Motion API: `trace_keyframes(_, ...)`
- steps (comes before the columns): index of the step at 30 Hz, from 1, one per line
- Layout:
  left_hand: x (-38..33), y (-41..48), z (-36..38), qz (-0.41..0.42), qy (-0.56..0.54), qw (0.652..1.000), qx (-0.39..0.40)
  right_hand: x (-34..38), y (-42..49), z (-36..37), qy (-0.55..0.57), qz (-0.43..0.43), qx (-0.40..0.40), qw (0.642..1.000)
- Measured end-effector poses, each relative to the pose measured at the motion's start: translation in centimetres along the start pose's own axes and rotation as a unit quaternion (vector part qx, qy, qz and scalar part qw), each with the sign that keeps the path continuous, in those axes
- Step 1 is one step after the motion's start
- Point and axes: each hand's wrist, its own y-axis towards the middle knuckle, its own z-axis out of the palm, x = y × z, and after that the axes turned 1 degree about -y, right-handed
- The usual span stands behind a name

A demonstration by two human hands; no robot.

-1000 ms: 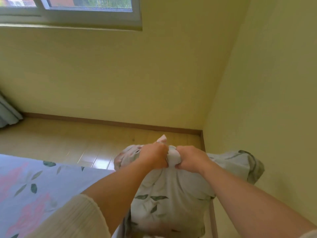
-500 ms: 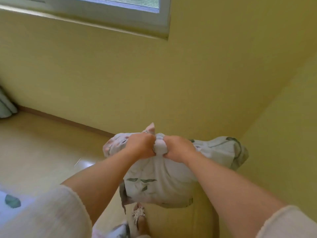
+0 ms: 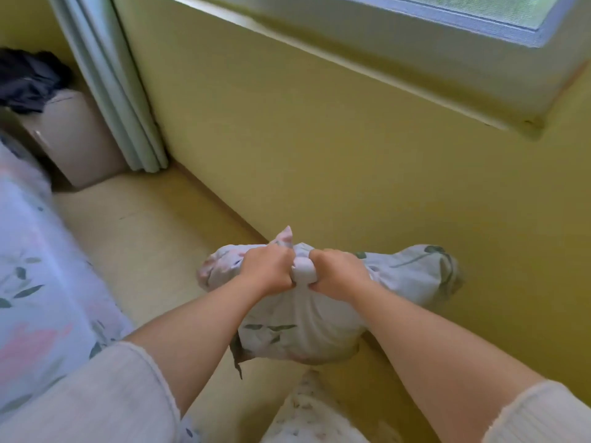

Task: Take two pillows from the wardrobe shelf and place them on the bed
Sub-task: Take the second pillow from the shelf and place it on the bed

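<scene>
A pillow [image 3: 297, 327] in a pale cover printed with green leaves hangs in front of me, bunched at its top. My left hand [image 3: 267, 270] and my right hand [image 3: 339, 273] both grip that bunched top edge, side by side, knuckles up. The pillow hangs above the wooden floor, close to the yellow wall. The bed [image 3: 35, 282], with a matching floral sheet, lies at the left edge of the view. Whether a second pillow is inside the bundle I cannot tell.
A yellow wall [image 3: 319, 139] with a window sill [image 3: 415, 68] runs along the right. A pale curtain [image 3: 118, 91] hangs in the corner beside a beige cabinet [image 3: 73, 139] with dark clothes on top. A strip of wooden floor [image 3: 144, 244] separates bed and wall.
The view has swung left: the curtain, cabinet and bed side came into sight. Both hands keep the same grip on the pillow's top, which stays in front of me.
</scene>
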Motion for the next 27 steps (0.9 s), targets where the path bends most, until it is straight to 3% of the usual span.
trace_keyframes(13,19.0,15.7,-4.2,-0.220,-0.020,0.975,-0.003,6.9,29.1,-5.1,-0.018,-0.215,0.059,0.975)
trace_keyframes(20,29.4,20.3,-6.3,-0.355,-0.048,0.933,-0.033,14.5,41.8,-7.8,-0.073,-0.332,0.049,0.939)
trace_keyframes(27,40.8,25.5,-7.5,-0.422,-0.057,0.902,-0.064,22.2,53.9,-9.0,-0.094,-0.389,0.051,0.915)
